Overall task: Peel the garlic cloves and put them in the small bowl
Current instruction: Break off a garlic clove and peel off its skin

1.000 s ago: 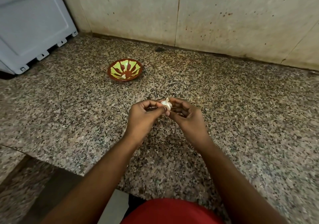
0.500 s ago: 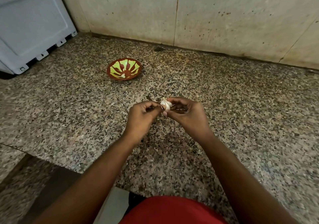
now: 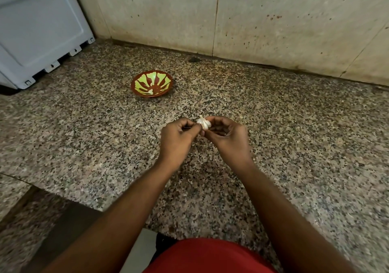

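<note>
1. Between my two hands, above the speckled granite counter (image 3: 294, 146), sits a small white garlic bulb (image 3: 203, 123), its papery tip pointing up and away from me.
2. My right hand (image 3: 228, 139) cups the garlic bulb from the right, fingers curled round its far side and thumb beneath it.
3. My left hand (image 3: 177, 139) is pinched closed at the garlic bulb's left edge, thumb and forefinger tips pressed together against the skin; whether they grip a flake of peel I cannot tell.
4. Beyond my left hand and off to its left, well apart from both hands, the small bowl (image 3: 152, 84) rests on the counter, red-brown with a yellow-green petal pattern inside. A small pale bit shows near its centre; I cannot tell whether it is a clove or paint.
5. Farther left of my left hand, a pale blue-grey plastic crate (image 3: 40, 30) stands at the counter's far corner.
6. Past both hands rises a stained, speckled wall (image 3: 273, 20).
7. Below my forearms, close to me, my red garment (image 3: 210, 258) shows.
</note>
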